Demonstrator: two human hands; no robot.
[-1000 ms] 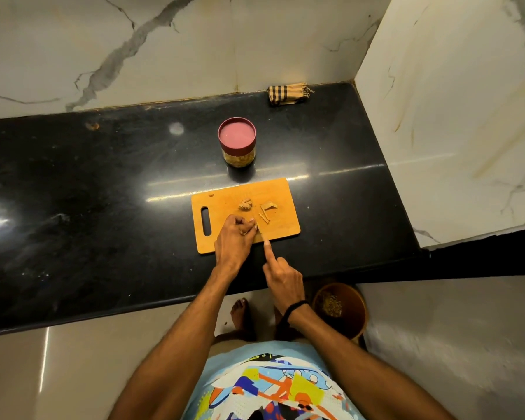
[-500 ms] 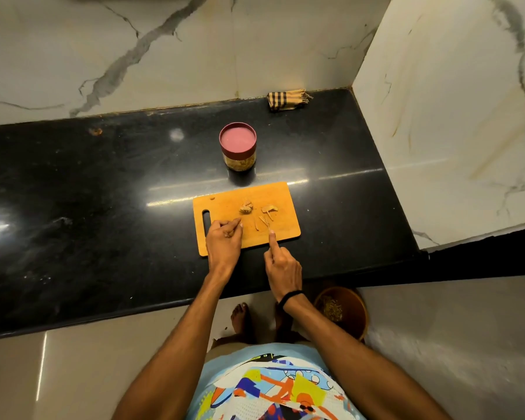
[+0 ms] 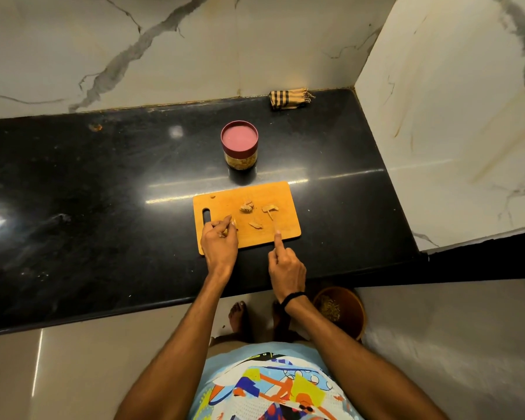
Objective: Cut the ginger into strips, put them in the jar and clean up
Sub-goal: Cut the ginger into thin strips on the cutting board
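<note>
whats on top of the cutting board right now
Cut ginger pieces lie mid-board on the cutting board. The left hand pinches another piece and covers the near-left corner, so anything beneath it is unseen. The right hand holds a thin knife, its handle hidden.

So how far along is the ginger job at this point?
Done: a few strips lie cut on the board. In hand: left hand pinches a ginger piece; right hand seems to hold a knife. Left: more cutting, filling the jar, its lid still on, and cleanup.
</note>
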